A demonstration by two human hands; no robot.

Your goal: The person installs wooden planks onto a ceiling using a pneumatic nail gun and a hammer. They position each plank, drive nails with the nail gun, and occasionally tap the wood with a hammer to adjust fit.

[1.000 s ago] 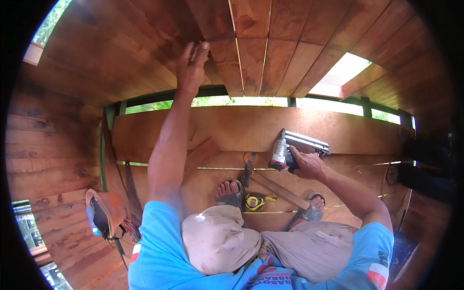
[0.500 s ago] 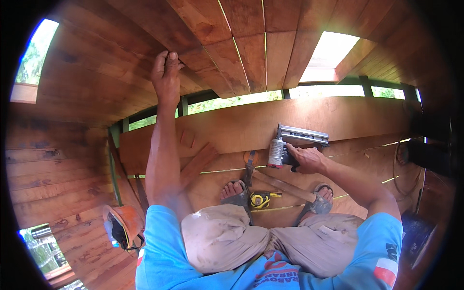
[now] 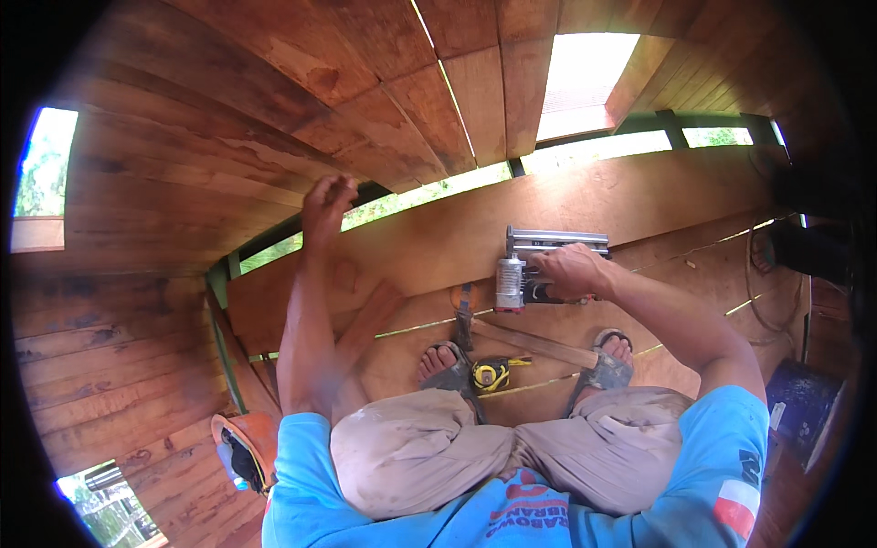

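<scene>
My right hand (image 3: 577,272) is closed around a silver-and-black nail gun (image 3: 557,239), which lies sideways over the wide plank (image 3: 429,247). Its grip is mostly covered by my fingers. On the left, my raised left hand (image 3: 327,208) has its fingers curled together by the lower edge of the wooden wall boards (image 3: 402,110); whatever is in them, if anything, is hidden. Between my sandalled feet a hammer (image 3: 534,344) with a wooden handle lies on the floorboards, its head toward the left foot. Close by is a yellow-and-black tape measure (image 3: 491,373).
A short wood offcut (image 3: 370,318) lies slanted beside my left forearm. An orange hard hat (image 3: 248,447) is at the lower left. At the right are a dark blue bucket (image 3: 804,411), a thin hose (image 3: 776,320) and another person's foot (image 3: 763,251). Gaps show between boards.
My left hand has come down from the wall boards toward their lower edge. My right hand has shifted over the nail gun, and the view has turned slightly.
</scene>
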